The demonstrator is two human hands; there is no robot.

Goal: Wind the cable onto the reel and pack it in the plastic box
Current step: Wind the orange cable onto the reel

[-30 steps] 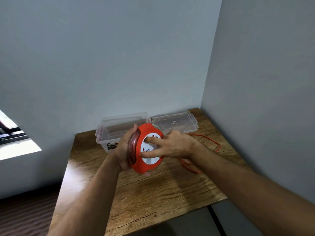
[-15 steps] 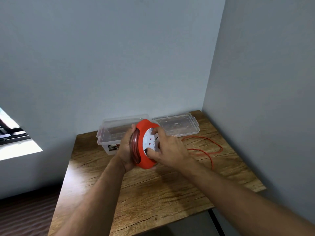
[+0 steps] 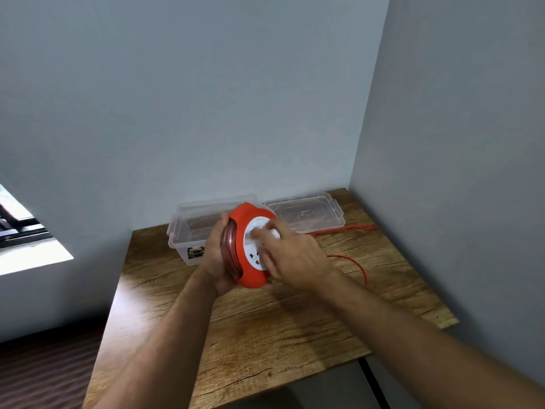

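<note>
An orange cable reel (image 3: 247, 278) with a white socket face is held upright above the wooden table (image 3: 265, 326). My left hand (image 3: 216, 255) grips its back and rim. On the white face lies my right hand (image 3: 295, 258), fingers curled on the face's knob and blurred by motion. Wound cable shows dark red through the reel's clear side. Loose orange cable (image 3: 358, 264) trails from the reel across the table to the right. The clear plastic box (image 3: 188, 231) stands open behind the reel.
The box's clear lid (image 3: 321, 211) lies flat to the right of the box, by the corner of two grey walls. The table's right edge meets the right wall. A bright window sill is at far left.
My right hand has turned on the reel's white face, from its middle toward its upper right. The loose cable on the table has shortened and shifted. The reel has risen slightly.
</note>
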